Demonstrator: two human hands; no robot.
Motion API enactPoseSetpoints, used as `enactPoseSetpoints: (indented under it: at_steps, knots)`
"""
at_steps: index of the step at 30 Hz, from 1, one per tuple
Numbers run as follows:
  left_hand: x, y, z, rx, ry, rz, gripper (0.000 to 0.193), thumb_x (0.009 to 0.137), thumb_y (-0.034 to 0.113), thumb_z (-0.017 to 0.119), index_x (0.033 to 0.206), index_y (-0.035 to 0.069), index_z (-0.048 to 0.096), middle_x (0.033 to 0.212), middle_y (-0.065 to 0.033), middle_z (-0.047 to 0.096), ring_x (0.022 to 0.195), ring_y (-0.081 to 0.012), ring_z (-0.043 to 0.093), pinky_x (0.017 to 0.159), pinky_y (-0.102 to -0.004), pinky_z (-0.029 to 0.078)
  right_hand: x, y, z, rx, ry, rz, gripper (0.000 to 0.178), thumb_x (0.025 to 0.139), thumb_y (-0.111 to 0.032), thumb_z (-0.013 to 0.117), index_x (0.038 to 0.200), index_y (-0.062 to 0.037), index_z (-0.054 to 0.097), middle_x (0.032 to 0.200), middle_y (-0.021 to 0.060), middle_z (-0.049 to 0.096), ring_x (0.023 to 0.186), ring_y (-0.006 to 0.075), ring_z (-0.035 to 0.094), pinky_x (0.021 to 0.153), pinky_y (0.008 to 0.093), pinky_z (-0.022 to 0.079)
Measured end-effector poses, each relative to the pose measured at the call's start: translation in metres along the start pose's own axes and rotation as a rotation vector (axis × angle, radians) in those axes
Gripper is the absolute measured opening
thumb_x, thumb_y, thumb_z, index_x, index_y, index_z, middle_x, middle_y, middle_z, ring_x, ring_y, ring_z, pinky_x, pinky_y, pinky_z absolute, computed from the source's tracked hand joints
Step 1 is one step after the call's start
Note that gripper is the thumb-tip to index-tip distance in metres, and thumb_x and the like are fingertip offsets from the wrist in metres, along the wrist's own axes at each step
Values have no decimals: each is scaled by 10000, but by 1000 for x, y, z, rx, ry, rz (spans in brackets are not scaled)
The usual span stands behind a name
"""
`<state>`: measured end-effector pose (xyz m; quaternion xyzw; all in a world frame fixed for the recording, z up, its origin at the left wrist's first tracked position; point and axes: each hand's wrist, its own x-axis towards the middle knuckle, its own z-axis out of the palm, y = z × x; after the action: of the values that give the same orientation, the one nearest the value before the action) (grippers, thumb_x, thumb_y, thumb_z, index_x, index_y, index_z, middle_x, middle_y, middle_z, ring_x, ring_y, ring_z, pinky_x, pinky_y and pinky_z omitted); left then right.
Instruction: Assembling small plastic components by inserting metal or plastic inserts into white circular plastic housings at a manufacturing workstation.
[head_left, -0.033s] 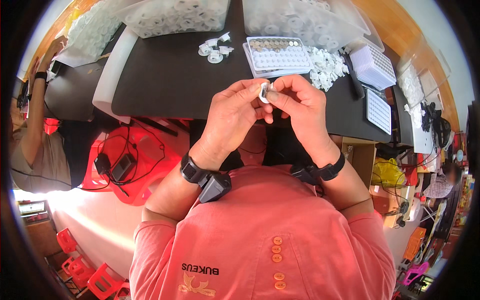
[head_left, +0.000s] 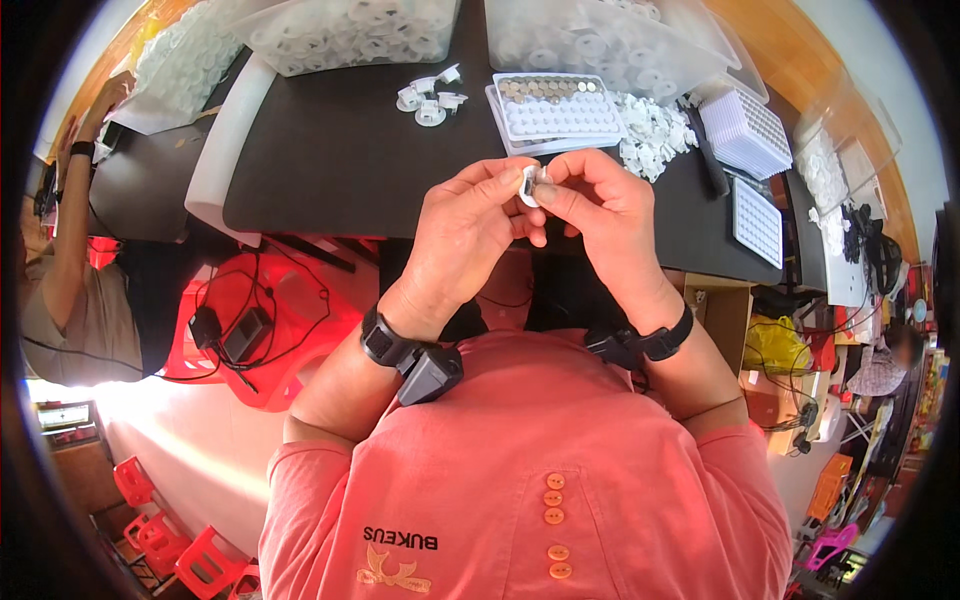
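A co-worker's arm [head_left: 75, 200] shows at the far left, well apart from the desk [head_left: 340, 170]. Over the desk's near edge, the left hand [head_left: 465, 235] pinches a small white round part [head_left: 528, 186] at its fingertips; the right hand [head_left: 600, 215] meets it, thumb and fingers closed on the same part. Beyond the part lie loose white pieces [head_left: 430, 98], then a white tray of round cells [head_left: 555, 112], a heap of white parts [head_left: 655, 130] and stacked trays [head_left: 745, 130]
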<state>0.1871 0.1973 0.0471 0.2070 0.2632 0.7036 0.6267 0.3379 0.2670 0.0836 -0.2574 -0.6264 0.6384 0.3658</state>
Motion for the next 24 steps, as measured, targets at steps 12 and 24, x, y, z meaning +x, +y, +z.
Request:
enactPoseSetpoints:
  at_steps: [12, 24]
  knots:
    - [-1, 1, 8, 102, 7, -25, 265, 1017, 155, 596, 1152, -73, 614, 979, -129, 668, 785, -220, 641, 676, -359, 542, -3, 8, -17, -381, -67, -241, 66, 902, 13, 678, 961, 25, 649, 820, 58, 700, 704, 107, 672, 673, 267, 543]
    - [2, 0, 11, 216, 31, -33, 258, 1011, 144, 596, 1138, -79, 628, 975, -130, 673, 782, -208, 640, 660, -347, 535, -8, 15, -22, -229, -57, -132, 58, 900, 17, 669, 940, 29, 629, 809, 74, 690, 732, 126, 683, 694, 266, 534]
